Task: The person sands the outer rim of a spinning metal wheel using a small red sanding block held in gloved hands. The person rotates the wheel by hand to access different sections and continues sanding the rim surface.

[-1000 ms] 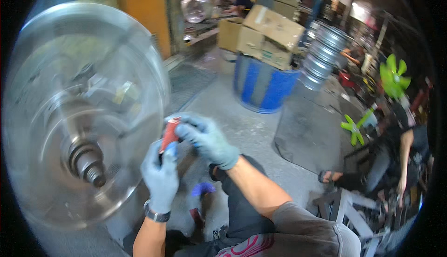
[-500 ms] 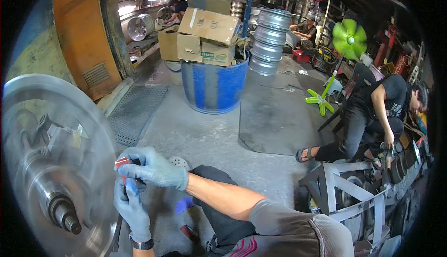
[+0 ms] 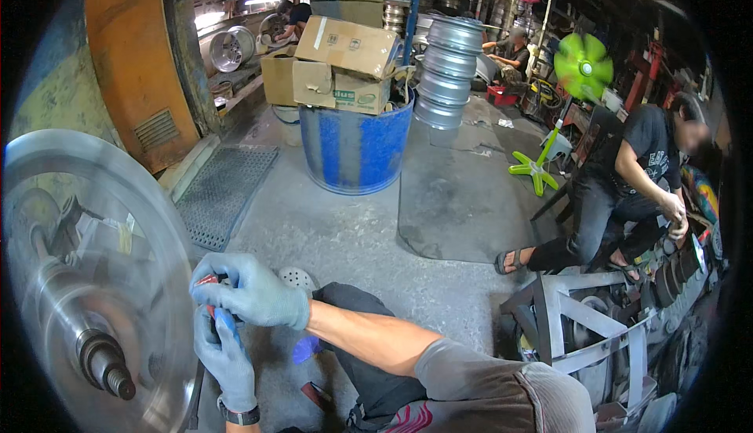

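Grey gloves cover both of my hands, which meet beside the near edge of a spinning wheel rim [image 3: 161, 198] at the left. My right hand [image 3: 255, 296] is above, its fingers closed on a small red piece [image 3: 206, 281] whose kind I cannot make out. Just below, my left hand [image 3: 227, 362], with a dark watch at the wrist, has its fingers pinched around the lower red part. Blurred by its turning, the rim surrounds a metal shaft [image 3: 98, 354] with a threaded end. Whether the red piece touches the rim is hard to tell.
A blue tub [image 3: 357, 151] bears cardboard boxes [image 3: 345, 49]; stacked metal rims [image 3: 447, 72] stand beside it. At right are a green fan [image 3: 583, 68], a seated co-worker [image 3: 643, 166] and a metal frame [image 3: 557, 315]. A purple item [image 3: 306, 348] lies on the floor near my leg.
My right hand has shifted slightly, and less of the red piece shows. The co-worker at right has straightened up and brought both hands together. The rim keeps spinning.
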The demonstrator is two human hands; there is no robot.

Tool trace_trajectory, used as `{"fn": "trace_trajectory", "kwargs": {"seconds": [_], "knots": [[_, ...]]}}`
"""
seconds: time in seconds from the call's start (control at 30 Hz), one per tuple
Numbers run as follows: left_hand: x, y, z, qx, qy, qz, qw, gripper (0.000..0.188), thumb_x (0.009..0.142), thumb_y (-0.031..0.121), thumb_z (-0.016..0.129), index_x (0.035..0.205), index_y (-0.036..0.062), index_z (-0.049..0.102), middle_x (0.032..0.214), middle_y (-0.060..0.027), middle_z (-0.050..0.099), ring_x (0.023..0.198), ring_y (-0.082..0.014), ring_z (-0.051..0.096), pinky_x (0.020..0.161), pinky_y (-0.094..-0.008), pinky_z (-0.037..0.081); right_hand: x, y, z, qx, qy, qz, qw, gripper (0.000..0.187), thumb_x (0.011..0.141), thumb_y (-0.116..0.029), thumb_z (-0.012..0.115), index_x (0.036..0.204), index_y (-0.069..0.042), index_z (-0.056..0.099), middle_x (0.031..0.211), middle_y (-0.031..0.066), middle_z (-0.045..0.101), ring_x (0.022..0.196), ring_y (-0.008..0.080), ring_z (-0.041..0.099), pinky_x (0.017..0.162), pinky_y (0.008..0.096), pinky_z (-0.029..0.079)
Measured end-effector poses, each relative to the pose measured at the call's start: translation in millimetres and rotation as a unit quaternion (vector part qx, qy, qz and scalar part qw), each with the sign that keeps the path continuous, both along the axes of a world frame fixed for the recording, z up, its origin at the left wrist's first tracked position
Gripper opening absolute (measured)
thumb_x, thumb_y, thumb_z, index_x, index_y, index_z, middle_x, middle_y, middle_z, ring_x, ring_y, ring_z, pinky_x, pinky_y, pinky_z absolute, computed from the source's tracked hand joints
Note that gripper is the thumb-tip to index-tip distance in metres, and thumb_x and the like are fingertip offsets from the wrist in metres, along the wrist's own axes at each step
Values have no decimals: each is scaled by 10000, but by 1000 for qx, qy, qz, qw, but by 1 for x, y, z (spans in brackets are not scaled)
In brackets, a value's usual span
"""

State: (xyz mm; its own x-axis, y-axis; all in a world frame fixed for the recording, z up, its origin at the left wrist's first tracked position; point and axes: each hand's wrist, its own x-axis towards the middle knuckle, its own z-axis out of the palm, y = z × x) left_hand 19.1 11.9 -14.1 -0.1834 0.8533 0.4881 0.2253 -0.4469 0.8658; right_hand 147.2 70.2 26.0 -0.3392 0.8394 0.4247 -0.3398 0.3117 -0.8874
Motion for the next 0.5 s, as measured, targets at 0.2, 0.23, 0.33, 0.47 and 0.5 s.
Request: {"fn": "trace_trajectory", "kwargs": {"seconds": [0.2, 0.23, 0.33, 0.47, 0.5], "knots": [[-27, 0, 2, -56, 49, -35, 997, 284, 1140, 198, 522, 1142, -61, 640, 1048, -61, 661, 941, -105, 594, 792, -304, 490, -1, -1, 7, 11, 36, 19, 999, 165, 1017, -114, 727, 1131, -2, 686, 913, 17, 694, 815, 56, 644, 725, 246, 535], [-27, -1, 2, -55, 49, -35, 997, 284, 1140, 198, 522, 1142, -61, 640, 1048, -61, 661, 941, -105, 594, 792, -304, 490, -1, -2, 9, 25, 39, 15, 999, 176, 1018, -117, 727, 1143, -2, 683, 914, 18, 696, 815, 55, 645, 723, 246, 538], [-24, 0, 2, -13, 16, -30, 999, 270, 1141, 209, 522, 1093, -37, 621, 1013, -34, 633, 877, -87, 574, 727, -296, 462, -1, 4, 3, -8, 22, 71, 997, 201, 1021, -133, 730, 1163, -4, 671, 934, 16, 689, 825, 51, 637, 723, 239, 537], [-12, 2, 10, 12, -14, -13, 1000, 315, 1140, 222, 526, 1304, -35, 606, 1118, -59, 647, 914, -113, 609, 769, -302, 506, -12, 5, 29, 93, -1, -24, 995, 219, 1029, -156, 727, 1177, -11, 656, 943, 11, 679, 817, 46, 623, 715, 244, 533], [-8, 1, 13, 9, -32, -21, 999, 364, 1139, 228, 529, 1386, -32, 587, 1171, -73, 651, 941, -124, 620, 792, -304, 521, -7, 7, 48, 72, 55, -52, 995, 202, 1016, -146, 719, 1150, -9, 658, 897, 10, 661, 798, 58, 615, 704, 257, 522]]}}
